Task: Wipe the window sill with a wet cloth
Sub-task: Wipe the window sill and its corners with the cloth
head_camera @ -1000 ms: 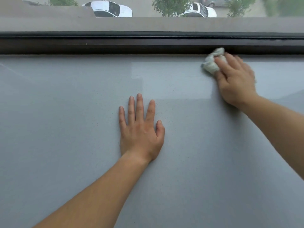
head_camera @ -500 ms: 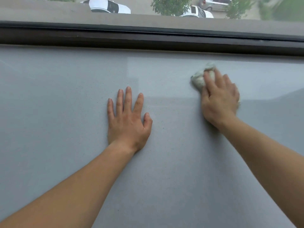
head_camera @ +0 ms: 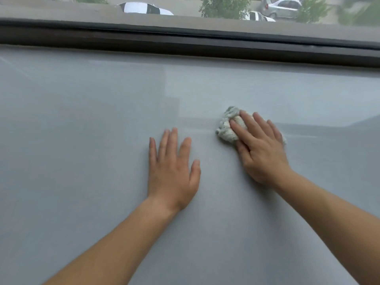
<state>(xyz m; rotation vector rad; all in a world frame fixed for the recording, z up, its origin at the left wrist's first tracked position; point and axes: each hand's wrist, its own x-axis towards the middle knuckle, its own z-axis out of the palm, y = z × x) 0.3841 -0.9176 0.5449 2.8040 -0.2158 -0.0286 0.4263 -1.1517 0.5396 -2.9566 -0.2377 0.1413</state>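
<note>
The window sill (head_camera: 82, 140) is a wide, smooth grey surface filling most of the view. A crumpled whitish cloth (head_camera: 228, 126) lies on it right of centre, about midway between the window frame and me. My right hand (head_camera: 261, 149) presses down on the cloth, fingers spread over it, covering its near half. My left hand (head_camera: 172, 169) rests flat on the bare sill just left of the cloth, fingers apart, holding nothing.
A dark window frame (head_camera: 185, 44) runs along the far edge of the sill. Behind the glass lie a street with parked cars (head_camera: 144, 8) and trees. A paler patch of sill shows beyond the cloth.
My right hand has dragged the cloth from the window frame back toward me and slightly left, across the sill. The left hand has stayed flat in place.
</note>
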